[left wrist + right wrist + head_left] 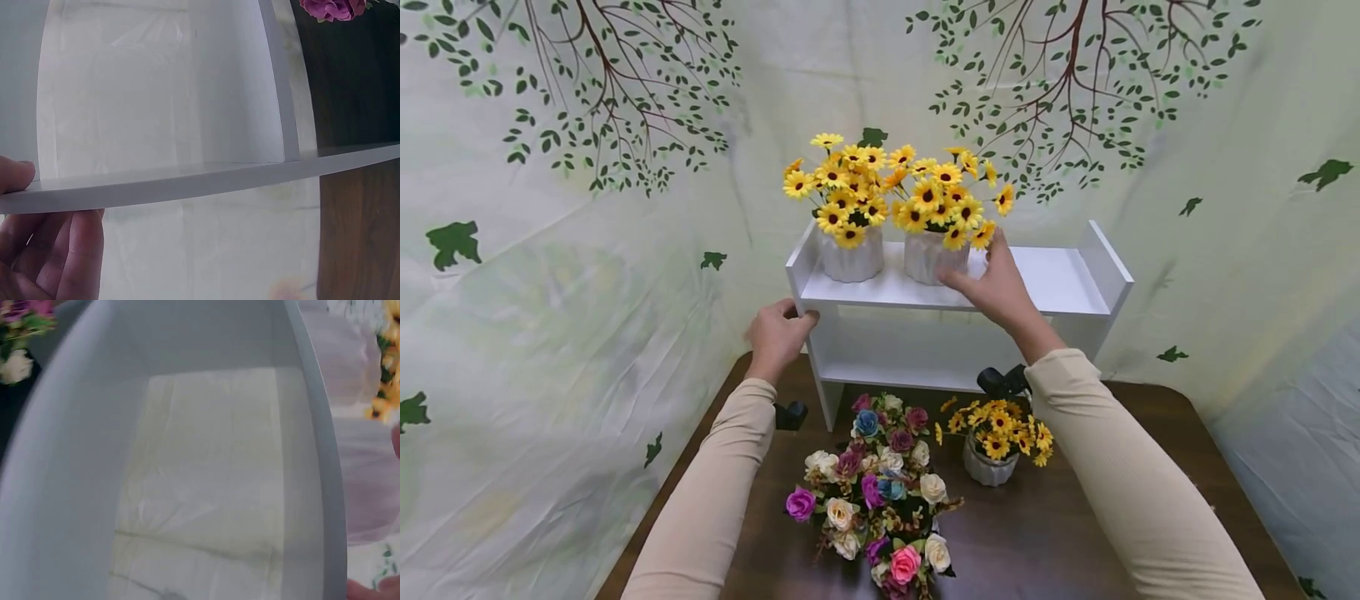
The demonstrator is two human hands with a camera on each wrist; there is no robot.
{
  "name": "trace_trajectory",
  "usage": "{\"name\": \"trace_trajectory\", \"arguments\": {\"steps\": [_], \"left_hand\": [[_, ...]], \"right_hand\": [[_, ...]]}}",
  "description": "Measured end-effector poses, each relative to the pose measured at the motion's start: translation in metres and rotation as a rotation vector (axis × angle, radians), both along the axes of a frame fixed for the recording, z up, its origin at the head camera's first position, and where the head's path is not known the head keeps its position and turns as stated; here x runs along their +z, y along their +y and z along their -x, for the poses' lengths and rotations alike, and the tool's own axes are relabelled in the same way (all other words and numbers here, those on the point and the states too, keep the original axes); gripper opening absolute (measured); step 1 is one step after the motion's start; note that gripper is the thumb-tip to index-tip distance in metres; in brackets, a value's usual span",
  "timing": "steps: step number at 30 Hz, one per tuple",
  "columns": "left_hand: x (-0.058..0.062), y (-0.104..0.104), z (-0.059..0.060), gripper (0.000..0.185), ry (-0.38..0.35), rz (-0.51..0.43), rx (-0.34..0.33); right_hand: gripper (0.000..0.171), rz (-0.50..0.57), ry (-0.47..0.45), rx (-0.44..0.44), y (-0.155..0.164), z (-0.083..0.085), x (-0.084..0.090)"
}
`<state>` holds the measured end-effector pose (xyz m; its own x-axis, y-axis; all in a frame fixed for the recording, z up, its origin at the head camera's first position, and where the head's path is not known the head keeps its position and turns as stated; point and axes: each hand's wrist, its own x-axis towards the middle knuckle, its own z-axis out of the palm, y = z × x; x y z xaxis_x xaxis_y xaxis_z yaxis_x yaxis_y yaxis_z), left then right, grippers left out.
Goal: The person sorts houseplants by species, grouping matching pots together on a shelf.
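Observation:
A white two-tier shelf [917, 358] stands on the dark brown table. My left hand [778, 340] grips its left side panel, with the thumb on one face and curled fingers [80, 250] on the other. On the top board sit two ribbed white pots of yellow daisy-like flowers, a left pot [853, 257] and a right pot [925, 257]. Beside the right pot is my right hand [996, 287]. Its thumb lies across the pot's front, while the other fingers spread on the right side with a gap from the pot.
A third pot of yellow flowers [988, 467] stands on the table [1037, 542] before the shelf. Left of it, a cluster of artificial roses [880, 492] in several colours spreads toward me. A leaf-printed cloth backdrop [625, 250] hangs behind.

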<state>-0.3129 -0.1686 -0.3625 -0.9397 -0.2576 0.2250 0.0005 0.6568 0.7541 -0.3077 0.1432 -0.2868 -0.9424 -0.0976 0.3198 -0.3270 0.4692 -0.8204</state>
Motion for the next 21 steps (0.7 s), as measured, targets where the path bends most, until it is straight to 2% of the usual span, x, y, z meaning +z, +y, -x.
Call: {"name": "trace_trajectory", "arguments": {"steps": [2, 4, 8, 10, 13, 15, 17, 18, 19, 20, 21], "left_hand": [[-0.001, 0.0, 0.0, 0.033, 0.015, -0.002, 0.007], [-0.001, 0.001, 0.0, 0.032, 0.033, 0.001, 0.014], [-0.002, 0.002, 0.0, 0.032, 0.05, 0.003, 0.023], [-0.003, 0.002, -0.001, 0.033, 0.054, -0.002, 0.025], [-0.004, 0.003, -0.001, 0.033, 0.062, -0.012, 0.031], [-0.004, 0.002, -0.001, 0.033, 0.058, -0.006, 0.034], [-0.004, 0.001, -0.002, 0.034, 0.048, 0.001, 0.028], [-0.004, 0.001, -0.002, 0.035, 0.044, 0.004, 0.022], [-0.004, 0.0, -0.001, 0.036, 0.039, 0.001, 0.014], [-0.005, 0.0, -0.001, 0.037, 0.035, -0.006, 0.005], [-0.005, 0.0, 0.0, 0.038, 0.032, -0.012, -0.003]], "right_hand": [[0.099, -0.024, 0.016, -0.067, 0.006, -0.019, -0.007], [0.093, -0.051, 0.079, -0.069, 0.014, -0.04, -0.021], [0.077, -0.163, 0.309, -0.01, 0.038, -0.086, -0.058], [0.072, -0.236, 0.408, -0.016, 0.052, -0.104, -0.076], [0.061, -0.317, 0.51, -0.042, 0.074, -0.121, -0.098], [0.051, -0.34, 0.534, -0.013, 0.087, -0.13, -0.111], [0.04, -0.365, 0.493, 0.069, 0.097, -0.138, -0.124], [0.036, -0.379, 0.415, 0.142, 0.102, -0.143, -0.131], [0.033, -0.396, 0.303, 0.23, 0.107, -0.147, -0.138], [0.033, -0.402, 0.148, 0.323, 0.111, -0.15, -0.146], [0.037, -0.409, -0.046, 0.398, 0.115, -0.151, -0.154]]}}
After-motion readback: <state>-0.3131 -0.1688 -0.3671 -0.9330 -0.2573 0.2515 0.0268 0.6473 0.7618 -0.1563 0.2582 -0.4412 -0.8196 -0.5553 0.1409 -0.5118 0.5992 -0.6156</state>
